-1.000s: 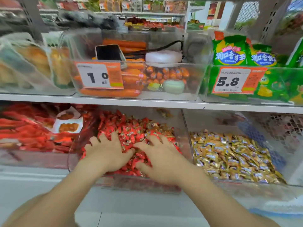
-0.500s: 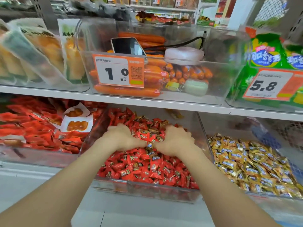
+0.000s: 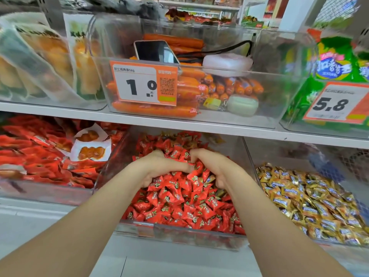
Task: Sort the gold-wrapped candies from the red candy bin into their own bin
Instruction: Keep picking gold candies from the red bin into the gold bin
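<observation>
Our left hand [image 3: 159, 168] and right hand [image 3: 216, 168] are buried in the red candy bin [image 3: 179, 234] at the middle of the lower shelf [image 3: 40, 212], fingers curled narrow around red candies [image 3: 179, 200]. The gold-wrapped candies [image 3: 311, 202] fill the neighbouring bin [image 3: 289, 154] toward the shelf's right end. One stray gold candy [image 3: 209, 178] lies beside our right thumb.

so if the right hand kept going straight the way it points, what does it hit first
The red candies: the right hand points away and slightly left into the pile, fingers curled in among them. Past the pile would likely come the back wall of the red candy bin, though depth is unclear.
</observation>
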`<move>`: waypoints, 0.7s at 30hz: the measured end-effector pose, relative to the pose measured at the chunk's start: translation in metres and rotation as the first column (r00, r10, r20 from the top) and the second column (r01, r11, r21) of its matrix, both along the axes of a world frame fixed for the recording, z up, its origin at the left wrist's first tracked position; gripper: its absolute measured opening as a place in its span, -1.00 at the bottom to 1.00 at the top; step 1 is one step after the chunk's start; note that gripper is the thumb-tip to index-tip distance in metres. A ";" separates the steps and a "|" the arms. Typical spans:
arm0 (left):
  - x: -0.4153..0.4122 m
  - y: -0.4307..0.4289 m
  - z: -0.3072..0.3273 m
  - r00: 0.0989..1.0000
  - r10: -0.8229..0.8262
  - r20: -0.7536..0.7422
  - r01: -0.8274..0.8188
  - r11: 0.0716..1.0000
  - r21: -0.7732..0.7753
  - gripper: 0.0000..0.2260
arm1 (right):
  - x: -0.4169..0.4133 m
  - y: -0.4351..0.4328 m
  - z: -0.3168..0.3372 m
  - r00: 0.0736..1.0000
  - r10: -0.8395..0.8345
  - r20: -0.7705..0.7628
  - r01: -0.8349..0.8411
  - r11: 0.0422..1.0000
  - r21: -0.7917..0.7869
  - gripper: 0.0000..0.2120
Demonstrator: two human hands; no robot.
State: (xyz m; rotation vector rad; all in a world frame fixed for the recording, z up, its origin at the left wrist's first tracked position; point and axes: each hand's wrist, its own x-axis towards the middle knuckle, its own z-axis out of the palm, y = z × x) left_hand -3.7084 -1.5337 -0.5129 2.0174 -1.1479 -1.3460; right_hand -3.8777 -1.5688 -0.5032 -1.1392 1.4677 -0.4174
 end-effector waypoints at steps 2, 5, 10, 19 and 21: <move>0.005 0.000 0.001 0.998 -0.030 -0.052 0.027 0.998 -0.051 0.14 | -0.005 0.000 0.003 0.997 -0.017 0.069 0.018 1.000 -0.011 -0.42; 0.007 0.014 0.020 0.986 -0.156 -0.067 0.140 0.972 -0.191 -0.20 | -0.015 0.005 0.009 0.994 0.007 0.108 0.004 0.995 -0.104 -0.35; 0.012 0.041 0.033 0.928 -0.364 0.076 0.369 0.875 -0.313 -0.35 | -0.032 0.025 0.014 0.954 0.294 -0.050 -0.282 0.834 -0.475 -0.37; 0.027 0.069 0.041 0.697 -0.392 0.601 0.569 0.812 -0.130 0.11 | -0.064 0.052 0.029 0.770 0.316 -0.554 -0.612 0.608 -0.505 -0.49; 0.025 0.070 0.043 0.742 -0.332 0.582 0.564 0.779 -0.273 -0.07 | -0.065 0.054 0.028 0.789 0.264 -0.554 -0.593 0.561 -0.577 -0.56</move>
